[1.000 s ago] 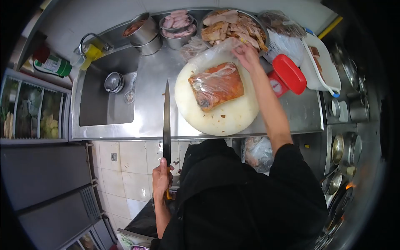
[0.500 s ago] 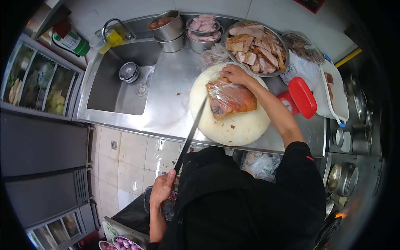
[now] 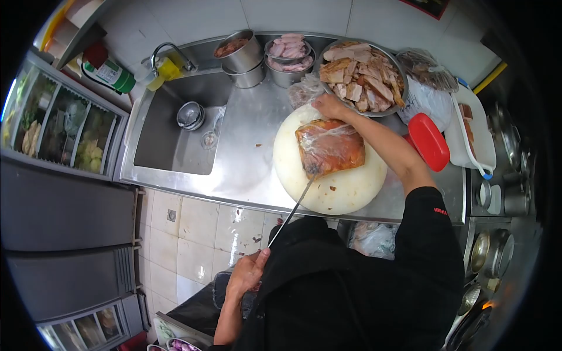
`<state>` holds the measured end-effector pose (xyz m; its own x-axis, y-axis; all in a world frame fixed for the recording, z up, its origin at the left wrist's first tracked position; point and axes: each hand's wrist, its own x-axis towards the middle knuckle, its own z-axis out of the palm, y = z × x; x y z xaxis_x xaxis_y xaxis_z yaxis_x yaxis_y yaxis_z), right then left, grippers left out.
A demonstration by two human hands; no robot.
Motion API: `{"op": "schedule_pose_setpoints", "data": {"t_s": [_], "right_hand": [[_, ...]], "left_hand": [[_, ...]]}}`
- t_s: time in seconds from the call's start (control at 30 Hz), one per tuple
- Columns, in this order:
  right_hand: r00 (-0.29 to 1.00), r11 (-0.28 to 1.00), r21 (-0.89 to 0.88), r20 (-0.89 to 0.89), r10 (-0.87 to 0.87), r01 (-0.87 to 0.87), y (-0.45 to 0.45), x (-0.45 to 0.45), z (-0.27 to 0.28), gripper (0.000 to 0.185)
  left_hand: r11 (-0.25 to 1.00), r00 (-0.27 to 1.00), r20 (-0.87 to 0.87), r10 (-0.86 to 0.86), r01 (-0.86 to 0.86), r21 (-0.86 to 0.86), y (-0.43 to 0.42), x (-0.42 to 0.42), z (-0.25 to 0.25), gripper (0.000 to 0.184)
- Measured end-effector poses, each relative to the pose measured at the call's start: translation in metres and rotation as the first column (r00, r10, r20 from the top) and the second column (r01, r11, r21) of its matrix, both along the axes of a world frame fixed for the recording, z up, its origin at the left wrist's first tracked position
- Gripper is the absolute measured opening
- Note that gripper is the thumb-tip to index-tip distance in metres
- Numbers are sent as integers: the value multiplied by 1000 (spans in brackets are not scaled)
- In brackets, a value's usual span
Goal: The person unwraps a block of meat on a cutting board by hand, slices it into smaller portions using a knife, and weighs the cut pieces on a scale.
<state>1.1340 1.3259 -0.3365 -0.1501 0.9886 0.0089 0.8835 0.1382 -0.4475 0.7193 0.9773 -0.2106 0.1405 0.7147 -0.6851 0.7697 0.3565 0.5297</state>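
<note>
A browned slab of meat [image 3: 331, 150], partly covered by clear plastic film, lies on a round white cutting board [image 3: 293, 186]. My left hand [image 3: 248, 270], low and left of the board, is closed round the handle of a long knife [image 3: 290, 214]. The blade slants up to the near left corner of the meat, seen almost edge-on; whether it touches the meat I cannot tell. At the far side of the slab is my right hand [image 3: 331, 107], fingers bent together by the board's edge. What they pinch, if anything, is hidden.
Behind the board stands a large bowl of cut meat [image 3: 366, 79], beside metal pots [image 3: 243, 55] and bowls of pale meat [image 3: 288, 50]. A red scale [image 3: 428, 143] and a white tub [image 3: 477, 140] stand right. The sink [image 3: 175, 131] lies left.
My right hand has shifted off the slab's top to beyond its far edge. The knife has turned edge-on, its tip moving from the slab's left side to its near corner.
</note>
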Motion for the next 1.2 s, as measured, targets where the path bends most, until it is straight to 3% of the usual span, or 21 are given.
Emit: {"op": "schedule_pose_setpoints", "data": {"t_s": [0.1,0.13,0.23,0.3,0.4,0.53,0.63,0.67,0.73,0.77,0.8,0.9,0.93,1.03,1.07,1.17,1.2], "right_hand": [[995,997,73,-100,15,-8,-15,9,54,36],[990,999,13,-131,-44,46,-21,12,72,36],[955,971,-147,-201,-218,190,-45,17,138,34],[920,942,-227,-249,-302,248,-81,3,176,31],[662,879,-336,-579,-475,338,-98,2,184,28],[425,830,-225,-773,-471,511,-111,16,167,32],[664,931,-100,-674,-323,351,-119,28,132,46],[734,942,-130,-597,-324,310,-130,22,131,74],[983,963,233,-148,-105,138,-135,13,94,95],[992,930,366,121,-36,-11,-134,11,81,107],[971,988,116,229,72,-100,-130,10,78,128],[973,977,-108,125,196,-183,-111,14,44,131],[957,961,-108,112,268,-256,-112,13,51,131],[892,914,-210,226,392,-348,-128,7,82,127],[847,900,-32,322,422,-435,-132,10,81,93],[956,954,-68,-73,286,-290,-109,34,75,53],[961,960,33,-16,277,-277,-106,27,86,36]], "left_hand": [[1000,1000,0,27,-27,-4,3,7,11,71],[999,999,-2,40,-40,-24,3,9,15,71],[986,1000,2,-6,5,166,2,-1,-27,72],[987,999,23,41,-44,156,14,3,-29,76],[994,995,50,85,-87,58,27,0,-41,81],[991,988,80,133,-134,11,25,-10,-50,81],[982,980,78,186,-183,-41,24,-12,-36,81],[978,977,72,203,-198,-62,23,-13,-31,80],[973,972,76,222,-216,-77,20,-14,-30,80],[973,971,83,226,-220,-72,17,-14,-33,80],[972,969,88,230,-225,-67,14,-15,-35,80],[986,984,68,166,-166,-8,6,-15,-38,79],[987,985,55,163,-163,-20,3,-15,-38,79],[985,985,32,172,-173,5,-7,-17,-30,79],[981,981,23,195,-195,3,-11,-18,-30,79],[962,963,17,271,-270,-45,-18,-14,-27,78],[951,954,21,300,-297,-91,-17,-10,-17,78]]}}
